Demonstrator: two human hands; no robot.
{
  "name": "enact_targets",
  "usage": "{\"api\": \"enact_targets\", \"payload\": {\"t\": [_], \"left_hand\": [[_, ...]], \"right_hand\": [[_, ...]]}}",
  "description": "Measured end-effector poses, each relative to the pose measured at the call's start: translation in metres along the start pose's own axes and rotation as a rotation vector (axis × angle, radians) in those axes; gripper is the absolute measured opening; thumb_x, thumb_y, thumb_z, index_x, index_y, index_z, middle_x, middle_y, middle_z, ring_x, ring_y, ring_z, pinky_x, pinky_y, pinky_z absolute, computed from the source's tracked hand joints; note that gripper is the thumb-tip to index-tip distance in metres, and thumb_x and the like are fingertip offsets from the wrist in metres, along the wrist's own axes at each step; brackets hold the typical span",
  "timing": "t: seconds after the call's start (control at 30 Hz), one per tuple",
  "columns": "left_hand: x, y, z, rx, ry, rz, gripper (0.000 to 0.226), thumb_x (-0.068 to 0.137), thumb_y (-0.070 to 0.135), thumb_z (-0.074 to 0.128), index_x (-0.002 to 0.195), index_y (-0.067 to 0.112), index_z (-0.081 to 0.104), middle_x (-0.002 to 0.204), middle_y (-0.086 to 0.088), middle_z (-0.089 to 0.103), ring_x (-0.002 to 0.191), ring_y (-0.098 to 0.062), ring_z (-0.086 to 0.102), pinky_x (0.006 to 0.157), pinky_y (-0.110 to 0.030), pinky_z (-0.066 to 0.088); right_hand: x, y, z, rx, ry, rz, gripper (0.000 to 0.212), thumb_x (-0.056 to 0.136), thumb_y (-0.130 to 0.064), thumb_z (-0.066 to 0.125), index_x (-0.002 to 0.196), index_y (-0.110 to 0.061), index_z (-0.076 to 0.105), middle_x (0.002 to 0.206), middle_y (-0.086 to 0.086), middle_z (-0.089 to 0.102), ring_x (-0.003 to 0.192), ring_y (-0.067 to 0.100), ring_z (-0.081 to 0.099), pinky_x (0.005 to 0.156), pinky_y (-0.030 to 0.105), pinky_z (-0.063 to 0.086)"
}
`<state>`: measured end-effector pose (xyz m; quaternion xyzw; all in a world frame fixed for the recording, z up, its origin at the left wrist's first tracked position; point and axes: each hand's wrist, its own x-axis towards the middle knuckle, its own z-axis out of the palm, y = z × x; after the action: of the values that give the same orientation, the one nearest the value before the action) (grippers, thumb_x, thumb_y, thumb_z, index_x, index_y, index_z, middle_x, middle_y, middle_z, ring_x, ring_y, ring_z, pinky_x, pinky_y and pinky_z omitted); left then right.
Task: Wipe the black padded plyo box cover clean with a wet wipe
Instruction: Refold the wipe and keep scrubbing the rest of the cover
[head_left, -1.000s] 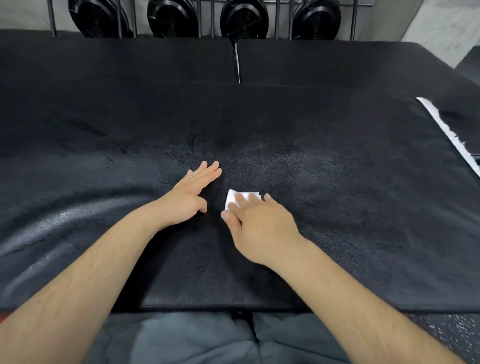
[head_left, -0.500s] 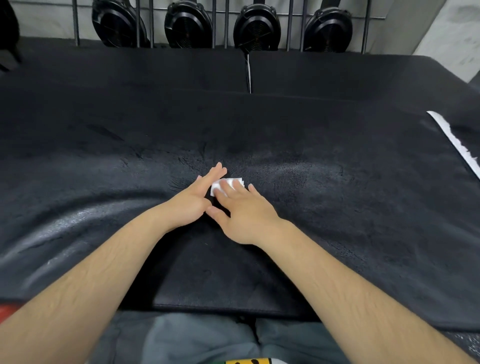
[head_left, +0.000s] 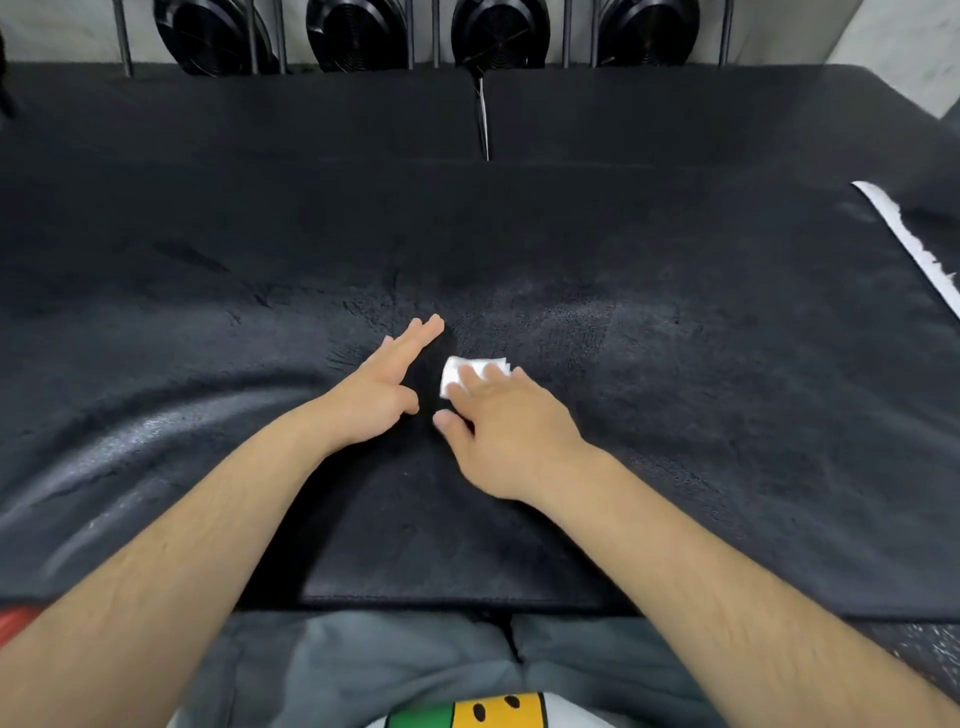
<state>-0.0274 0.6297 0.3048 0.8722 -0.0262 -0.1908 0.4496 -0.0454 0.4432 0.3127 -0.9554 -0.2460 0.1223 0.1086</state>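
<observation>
Head view: right hand hides part of wet wipe on cover.

The left hand lies flat on the black padded cover near the middle of the scene, its fingers straight and pointing far and to the right. Just right of it, the right hand presses a small folded white wet wipe onto the cover with straight fingers, thumb spread toward the left. A white strip runs along the cover's far right edge, black round discs stand behind metal bars at the far side, and grey trousers show at the near edge.
</observation>
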Motion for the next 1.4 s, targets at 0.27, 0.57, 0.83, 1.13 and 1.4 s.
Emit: {"api": "enact_targets", "payload": {"t": [0.27,0.57,0.83,1.13,1.4], "left_hand": [[0.000,0.000,-0.001,-0.062,-0.001,-0.001,0.096,0.087,-0.010,0.046,0.152,0.055,0.018,0.162,0.028,0.000,0.149,-0.001,-0.013,0.111,-0.027,0.006],[-0.008,0.003,-0.001,0.029,0.008,0.021,0.093,0.088,-0.012,0.043,0.153,0.051,0.021,0.163,0.025,0.001,0.150,-0.002,-0.011,0.115,-0.026,0.007],[-0.035,-0.007,0.011,0.426,-0.183,0.088,0.070,0.103,0.033,0.051,0.157,0.036,0.007,0.159,0.030,-0.014,0.143,0.011,-0.022,0.120,-0.021,-0.008],[-0.035,-0.025,0.018,0.304,-0.087,0.159,0.075,0.099,0.031,0.059,0.158,0.033,0.013,0.161,0.031,-0.003,0.145,0.012,-0.013,0.125,-0.030,-0.004],[-0.037,-0.029,0.006,0.030,-0.146,0.102,0.092,0.087,-0.002,0.063,0.156,0.042,0.020,0.158,0.036,0.009,0.145,0.014,-0.005,0.125,-0.029,-0.001]], "right_hand": [[0.001,-0.013,0.011,0.061,0.062,-0.020,0.033,0.105,-0.040,0.031,0.126,-0.022,0.048,0.131,-0.001,0.050,0.121,0.026,0.042,0.095,0.036,0.037],[-0.037,-0.024,0.017,0.027,0.083,-0.071,0.049,0.100,-0.044,0.013,0.126,-0.028,0.050,0.131,-0.010,0.054,0.128,0.016,0.044,0.118,0.036,0.020],[-0.048,0.003,0.005,0.047,0.091,0.079,0.045,0.106,-0.040,0.027,0.141,-0.021,0.047,0.144,-0.002,0.047,0.133,0.025,0.042,0.119,0.037,0.019],[-0.040,0.000,0.013,0.021,0.091,0.068,0.048,0.105,-0.037,0.028,0.148,-0.018,0.034,0.155,-0.002,0.032,0.140,0.025,0.030,0.118,0.038,0.024],[-0.006,-0.022,0.014,0.061,-0.071,-0.047,0.052,0.106,-0.035,0.019,0.157,-0.025,0.027,0.165,-0.007,0.019,0.153,0.019,0.011,0.126,0.040,0.002]]}}
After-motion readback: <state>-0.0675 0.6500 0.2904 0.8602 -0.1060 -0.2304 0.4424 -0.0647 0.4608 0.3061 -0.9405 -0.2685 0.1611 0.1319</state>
